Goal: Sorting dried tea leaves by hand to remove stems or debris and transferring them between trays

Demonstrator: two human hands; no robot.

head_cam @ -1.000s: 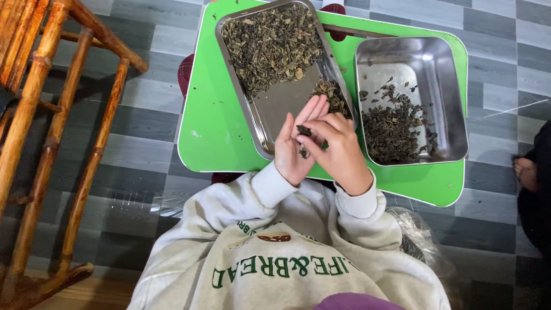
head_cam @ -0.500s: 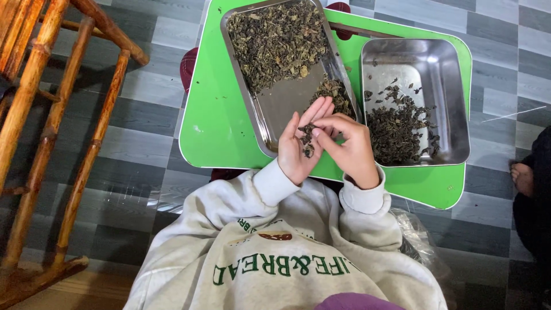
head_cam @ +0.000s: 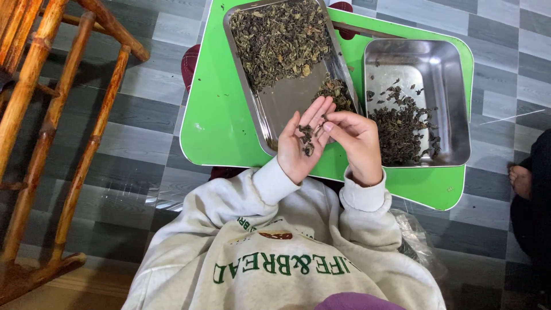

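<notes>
Over the counter's (head_cam: 218, 115) near edge, I cup a small heap of dried leaves (head_cam: 307, 139) in my open left hand (head_cam: 301, 146) while my right hand (head_cam: 357, 143) pinches at them, just beside the flat tray (head_cam: 287, 103).

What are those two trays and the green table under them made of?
Both the long tray and the deeper square tray look like polished metal, probably stainless steel: grey, shiny, reflective. The green table looks like smooth plastic or painted board; its even glossy colour leaves that open.

A home-like room was indicated by grey tiled floor (head_cam: 143, 120), bamboo chair (head_cam: 51, 132) and low green table (head_cam: 218, 115).
</notes>
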